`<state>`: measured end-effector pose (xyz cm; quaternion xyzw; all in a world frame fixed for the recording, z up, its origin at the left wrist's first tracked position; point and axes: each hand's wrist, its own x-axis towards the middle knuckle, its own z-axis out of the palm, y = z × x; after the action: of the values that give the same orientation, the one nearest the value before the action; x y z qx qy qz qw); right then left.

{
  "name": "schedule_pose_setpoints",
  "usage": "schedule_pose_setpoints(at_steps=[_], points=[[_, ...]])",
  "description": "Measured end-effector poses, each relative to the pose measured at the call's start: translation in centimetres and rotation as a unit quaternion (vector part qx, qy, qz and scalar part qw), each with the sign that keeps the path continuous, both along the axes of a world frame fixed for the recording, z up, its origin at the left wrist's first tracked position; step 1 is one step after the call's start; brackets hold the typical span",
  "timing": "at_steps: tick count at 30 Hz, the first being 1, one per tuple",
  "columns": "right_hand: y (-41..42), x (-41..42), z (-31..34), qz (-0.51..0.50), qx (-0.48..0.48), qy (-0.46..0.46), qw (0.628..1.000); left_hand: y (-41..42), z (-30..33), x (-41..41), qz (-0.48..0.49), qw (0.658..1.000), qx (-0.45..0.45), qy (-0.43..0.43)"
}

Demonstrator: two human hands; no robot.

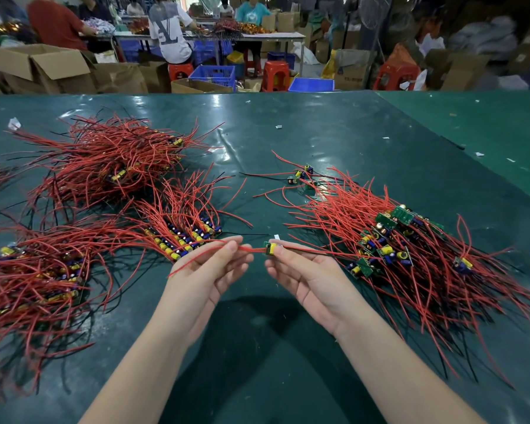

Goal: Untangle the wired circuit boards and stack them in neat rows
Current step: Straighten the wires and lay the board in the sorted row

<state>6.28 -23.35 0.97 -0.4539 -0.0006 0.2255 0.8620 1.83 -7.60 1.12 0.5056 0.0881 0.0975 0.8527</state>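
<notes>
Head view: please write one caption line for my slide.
Left hand pinches red wires while right hand holds one small circuit board above the green table, between tangled piles.

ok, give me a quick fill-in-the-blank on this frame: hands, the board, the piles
1. The right hand pinches a small circuit board with a ____ component on it.
2. The left hand pinches that board's ____ wires.
3. The tangled pile lies on the ____ side of the table.
4. The table cover is ____.

Missing words: yellow; red; right; green
</notes>
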Motion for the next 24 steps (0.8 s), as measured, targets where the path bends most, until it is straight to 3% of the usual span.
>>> schedule_pose_setpoints(at_steps=[7,18,24], points=[[-0.21,0.32,-0.28,-0.008,0.006,0.013,1.000,-0.43,-0.20,0.08,0.036,0.999,0.014,-0.021],[-0.34,0.40,-0.19,0.023,-0.003,-0.007,1.000,0.17,-0.15,0.17,-0.013,0.999,-0.028,0.012],[-0.51,0.65,-0.43,-0.007,0.012,0.029,0.999,0.10,-0.17,0.14,0.051,0.994,0.092,-0.038]])
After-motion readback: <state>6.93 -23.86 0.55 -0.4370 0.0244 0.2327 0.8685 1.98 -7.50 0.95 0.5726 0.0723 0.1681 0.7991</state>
